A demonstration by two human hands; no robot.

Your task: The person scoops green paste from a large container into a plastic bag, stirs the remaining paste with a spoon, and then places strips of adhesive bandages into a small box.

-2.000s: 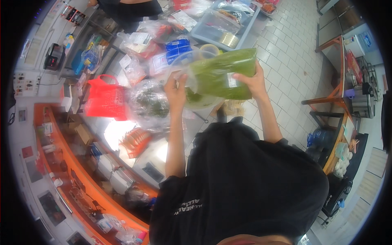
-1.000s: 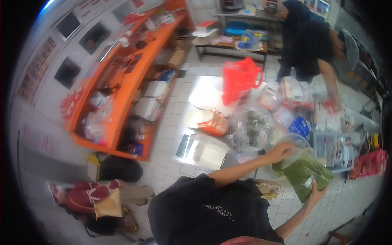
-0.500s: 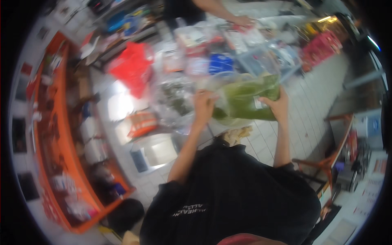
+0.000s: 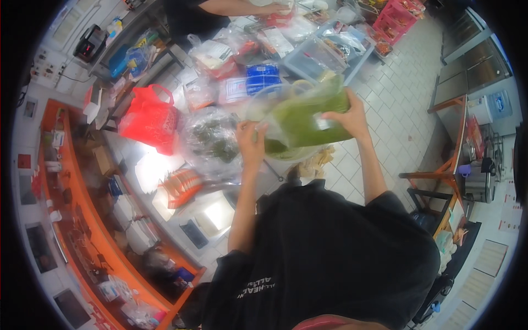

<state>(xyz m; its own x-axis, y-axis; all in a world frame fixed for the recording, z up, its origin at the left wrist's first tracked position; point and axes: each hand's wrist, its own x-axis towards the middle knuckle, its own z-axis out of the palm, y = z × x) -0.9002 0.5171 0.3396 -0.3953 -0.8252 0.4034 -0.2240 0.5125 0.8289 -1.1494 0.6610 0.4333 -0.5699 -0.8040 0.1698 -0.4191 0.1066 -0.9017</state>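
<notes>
Out in front of me I hold a clear plastic bag of green contents [image 4: 311, 115], its right end slanting away from me. My right hand [image 4: 352, 116] grips that end, with the thumb on top near a small white label. At the bag's left end, the fingers of my left hand [image 4: 251, 142] are closed on the loose clear plastic. Beneath the bag is a round translucent tub [image 4: 289, 155], mostly hidden. Just left of my left hand lies another clear bag of dark green leaves [image 4: 214, 137].
Left stands a red carrier bag [image 4: 149, 120]. A blue packet [image 4: 263, 78] and a grey plastic crate [image 4: 291, 61] sit beyond my hands. Another person's arm [image 4: 236, 7] reaches over the packages at the far side. An orange shelf unit [image 4: 104, 236] runs along the left.
My view has shifted, and the picture is sharper. The right hand has raised its end of the green bag farther away from me. Both hands keep their hold on the bag.
</notes>
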